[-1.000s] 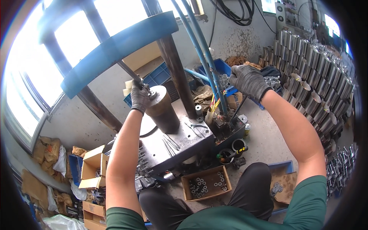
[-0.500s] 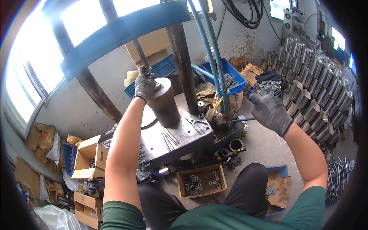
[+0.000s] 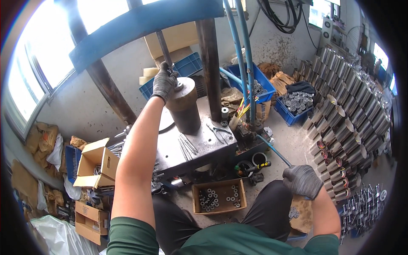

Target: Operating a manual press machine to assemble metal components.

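Observation:
My left hand [image 3: 164,81], in a grey glove, is closed at the lower end of the press's steel rod [image 3: 163,46]. What its fingers hold is mostly hidden. Beside them a small round metal part [image 3: 179,86] rests on top of the thick steel cylinder [image 3: 185,114], which stands on the press table [image 3: 168,151]. On the right, my gloved right hand [image 3: 302,182] is wrapped round the end of a thin blue pump lever [image 3: 275,150]. The lever slants down toward me from the base of the blue pipes.
Pliers [image 3: 218,132] and thin metal rods [image 3: 187,147] lie on the press table. A cardboard box of small rings [image 3: 219,212] sits between my legs. Stacked metal tubes [image 3: 340,123] fill the right side, near a blue crate of metal parts [image 3: 293,117]. Dark press columns [image 3: 209,68] flank the cylinder.
My right hand has come down and closed on the lever, which has swung from nearly level to slanting downward. My left hand stays at the rod's lower end.

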A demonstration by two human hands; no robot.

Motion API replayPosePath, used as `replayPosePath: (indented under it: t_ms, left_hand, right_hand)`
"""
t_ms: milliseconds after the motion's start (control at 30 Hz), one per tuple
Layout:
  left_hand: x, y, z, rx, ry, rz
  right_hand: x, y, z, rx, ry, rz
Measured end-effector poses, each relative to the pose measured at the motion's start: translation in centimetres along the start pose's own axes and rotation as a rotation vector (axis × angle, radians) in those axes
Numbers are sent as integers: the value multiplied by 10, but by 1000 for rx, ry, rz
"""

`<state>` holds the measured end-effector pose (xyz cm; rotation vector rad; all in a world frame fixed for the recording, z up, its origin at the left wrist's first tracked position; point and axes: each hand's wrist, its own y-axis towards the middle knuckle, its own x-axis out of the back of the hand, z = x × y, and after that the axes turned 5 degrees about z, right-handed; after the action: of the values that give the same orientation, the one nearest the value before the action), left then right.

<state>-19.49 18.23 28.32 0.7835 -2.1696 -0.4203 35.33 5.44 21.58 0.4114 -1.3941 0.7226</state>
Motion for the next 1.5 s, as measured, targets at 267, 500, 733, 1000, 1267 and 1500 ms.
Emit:
replayPosePath:
  t_ms: [267, 500, 733, 1000, 1267, 1500]
  left_hand:
    - [0, -3, -9, 46, -83, 31]
    - [-5, 10, 20, -12, -72, 7]
    - [-15, -12, -7, 71, -254, 6]
    - [-18, 9, 43, 30, -428, 56]
    - [-12, -5, 22, 104, -599, 86]
    - [-22, -6, 14, 87, -653, 107]
  right_hand:
    - [5, 2, 2, -19, 2, 1]
    - [5, 2, 4, -22, 20, -24]
    - [2, -1, 1, -42, 58, -42]
    - [12, 8, 6, 41, 78, -177]
    - [110, 146, 2, 319, -150, -1064]
    - [125, 167, -27, 30, -23, -874]
